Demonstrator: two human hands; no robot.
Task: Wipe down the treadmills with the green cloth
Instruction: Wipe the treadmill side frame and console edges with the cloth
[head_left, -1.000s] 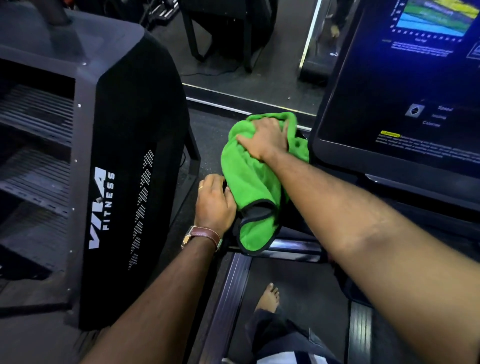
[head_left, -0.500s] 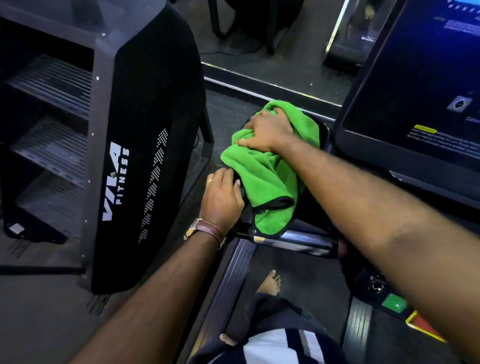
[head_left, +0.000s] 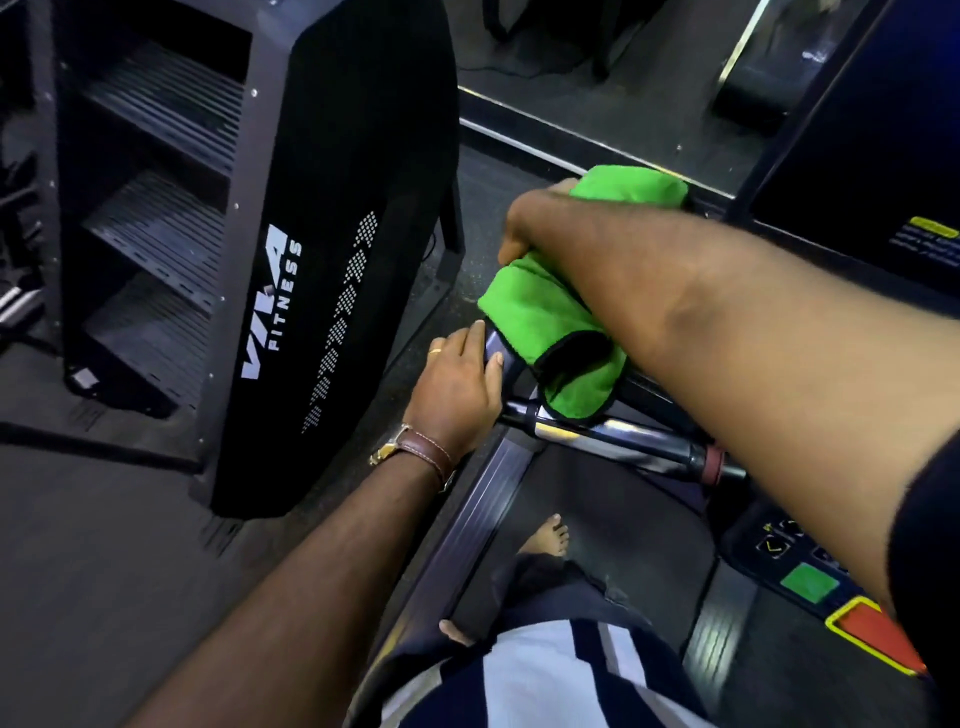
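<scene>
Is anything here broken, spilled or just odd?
Nothing looks broken or spilled. The green cloth is draped over the treadmill handrail under the right hand, and the left hand grips the rail. The one oddity is a bare foot on the belt.

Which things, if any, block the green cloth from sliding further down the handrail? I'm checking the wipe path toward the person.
The left hand does: it rests on the handrail just below the green cloth, which the right hand presses onto the rail. Past that hand, the silver bar looks bare.
</scene>
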